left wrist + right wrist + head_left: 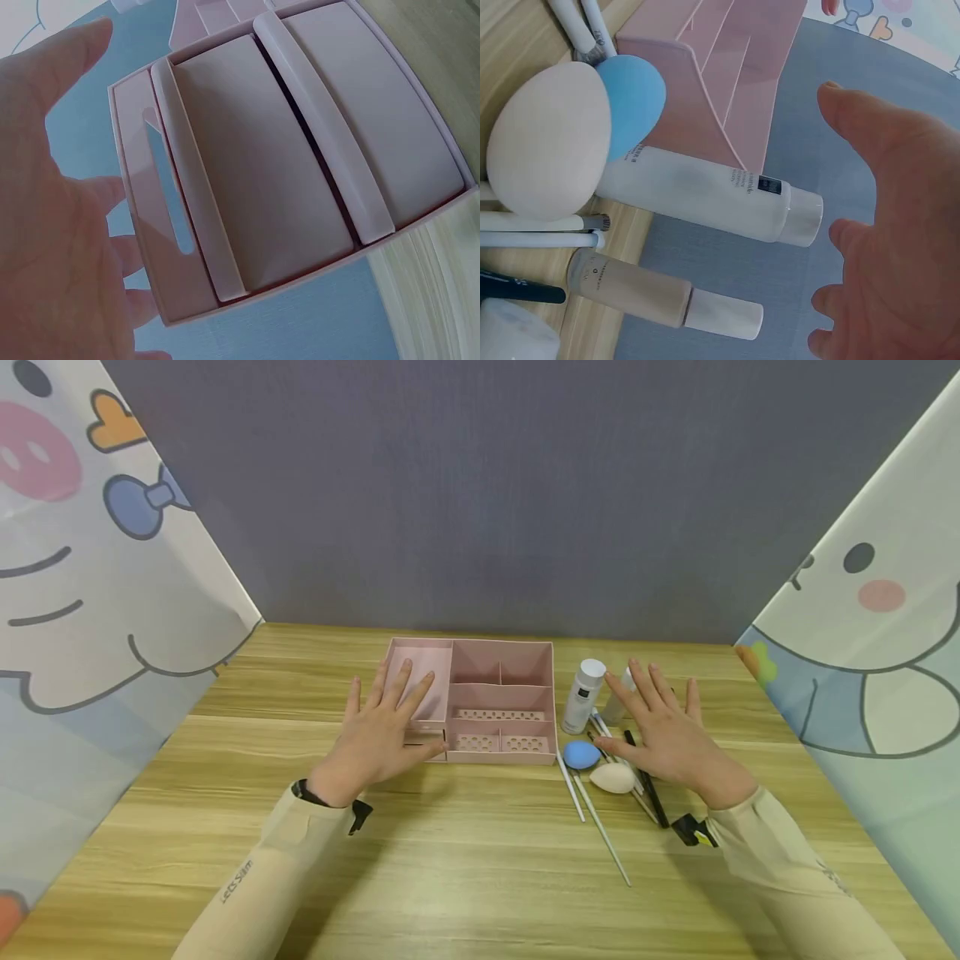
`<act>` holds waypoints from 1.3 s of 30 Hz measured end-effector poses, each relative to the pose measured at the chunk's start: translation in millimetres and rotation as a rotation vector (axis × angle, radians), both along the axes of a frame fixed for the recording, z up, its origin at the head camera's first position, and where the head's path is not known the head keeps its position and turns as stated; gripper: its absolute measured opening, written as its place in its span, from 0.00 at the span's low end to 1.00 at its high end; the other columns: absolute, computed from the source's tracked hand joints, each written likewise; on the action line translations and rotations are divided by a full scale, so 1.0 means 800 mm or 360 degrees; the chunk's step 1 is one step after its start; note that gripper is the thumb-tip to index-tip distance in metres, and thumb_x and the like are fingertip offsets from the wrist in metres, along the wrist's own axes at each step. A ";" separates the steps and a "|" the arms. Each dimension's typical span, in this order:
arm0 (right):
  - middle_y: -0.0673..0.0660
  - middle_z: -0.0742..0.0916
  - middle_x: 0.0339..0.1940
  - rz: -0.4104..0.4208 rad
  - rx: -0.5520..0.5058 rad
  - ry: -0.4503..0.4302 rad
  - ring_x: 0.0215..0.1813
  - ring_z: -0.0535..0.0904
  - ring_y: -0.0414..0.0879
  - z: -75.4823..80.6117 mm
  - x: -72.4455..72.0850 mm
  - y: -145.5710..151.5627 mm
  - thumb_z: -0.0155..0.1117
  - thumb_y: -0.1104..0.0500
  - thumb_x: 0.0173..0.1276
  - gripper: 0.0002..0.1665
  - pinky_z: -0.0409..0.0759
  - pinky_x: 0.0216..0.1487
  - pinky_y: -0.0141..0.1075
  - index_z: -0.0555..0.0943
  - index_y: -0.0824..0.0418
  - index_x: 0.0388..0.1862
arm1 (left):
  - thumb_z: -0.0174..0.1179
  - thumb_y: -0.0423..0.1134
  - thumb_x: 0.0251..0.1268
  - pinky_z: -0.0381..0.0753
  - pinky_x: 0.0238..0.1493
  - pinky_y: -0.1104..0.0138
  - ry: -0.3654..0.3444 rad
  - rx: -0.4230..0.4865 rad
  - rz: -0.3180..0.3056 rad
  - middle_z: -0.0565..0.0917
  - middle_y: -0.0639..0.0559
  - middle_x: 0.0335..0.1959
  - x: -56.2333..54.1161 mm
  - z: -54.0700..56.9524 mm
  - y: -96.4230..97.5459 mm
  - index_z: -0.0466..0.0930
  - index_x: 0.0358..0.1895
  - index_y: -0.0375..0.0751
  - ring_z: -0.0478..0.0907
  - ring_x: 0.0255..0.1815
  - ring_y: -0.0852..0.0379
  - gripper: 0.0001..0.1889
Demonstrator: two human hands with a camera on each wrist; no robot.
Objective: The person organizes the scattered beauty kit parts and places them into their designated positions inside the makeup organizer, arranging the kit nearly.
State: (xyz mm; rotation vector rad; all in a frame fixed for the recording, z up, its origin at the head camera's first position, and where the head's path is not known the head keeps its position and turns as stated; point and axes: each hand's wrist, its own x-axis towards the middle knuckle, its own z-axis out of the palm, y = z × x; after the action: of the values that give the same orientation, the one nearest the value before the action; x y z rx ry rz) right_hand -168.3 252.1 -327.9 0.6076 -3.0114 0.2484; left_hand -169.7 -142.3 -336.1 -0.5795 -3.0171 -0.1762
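My left hand [381, 737] hovers with fingers spread over the left part of a pink desk organizer [502, 759]. Two drawer fronts [259, 165] fill the organizer's side in the left wrist view. Its right part has several open compartments, some with perforated panels. Fingers apart, my right hand [667, 739] is held above a cluster of cosmetics, holding nothing. Near it are a white bottle [580, 703] and a beige bottle with a white cap [641, 289], partly hidden in the head view. Closer to me lie a blue makeup sponge [581, 755] and a cream makeup sponge [612, 778].
Several thin makeup brushes [606, 839] and a black stick-like item [652, 793] lie around the sponges on the wood-grain table [465, 877]. A white rounded object [514, 334] shows at the right wrist view's corner. A grey panel [480, 510] stands behind, with cartoon-printed sheets at both sides.
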 end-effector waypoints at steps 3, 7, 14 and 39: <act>0.63 0.40 0.82 0.0006 -0.0007 -0.0002 0.80 0.32 0.63 0.002 0.002 -0.001 0.54 0.31 0.71 0.54 0.23 0.66 0.71 0.41 0.48 0.83 | 0.53 0.72 0.63 0.29 0.72 0.37 -0.0007 -0.0007 0.0001 0.39 0.42 0.82 0.001 0.001 0.000 0.43 0.82 0.53 0.30 0.79 0.37 0.50; 0.65 0.42 0.82 0.0027 -0.0054 -0.0003 0.80 0.33 0.65 0.006 0.005 -0.001 0.54 0.32 0.72 0.53 0.24 0.66 0.71 0.42 0.49 0.83 | 0.51 0.74 0.63 0.29 0.72 0.37 -0.0008 0.0036 -0.0006 0.39 0.43 0.82 0.003 0.004 -0.002 0.43 0.82 0.53 0.29 0.79 0.38 0.51; 0.71 0.52 0.79 0.0090 -0.0186 0.0073 0.77 0.47 0.71 0.010 0.000 0.001 0.58 0.39 0.73 0.51 0.38 0.67 0.73 0.46 0.56 0.83 | 0.52 0.72 0.64 0.30 0.72 0.38 0.0051 0.0177 -0.0009 0.41 0.41 0.81 0.000 0.006 -0.012 0.43 0.82 0.51 0.29 0.80 0.40 0.50; 0.74 0.70 0.67 0.0108 -0.0911 0.0178 0.65 0.69 0.68 -0.008 -0.040 -0.024 0.65 0.66 0.69 0.38 0.72 0.59 0.60 0.60 0.76 0.73 | 0.66 0.37 0.64 0.61 0.68 0.41 0.0105 0.1297 -0.0001 0.61 0.31 0.74 -0.010 -0.036 -0.056 0.48 0.77 0.27 0.58 0.74 0.34 0.45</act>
State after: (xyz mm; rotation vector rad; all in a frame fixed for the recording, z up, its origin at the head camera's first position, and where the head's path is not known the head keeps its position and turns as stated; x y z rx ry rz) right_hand -200.7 232.8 -334.6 0.6292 -2.6186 0.9932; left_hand -178.1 -187.1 -365.2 -0.4691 -2.5354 -1.2593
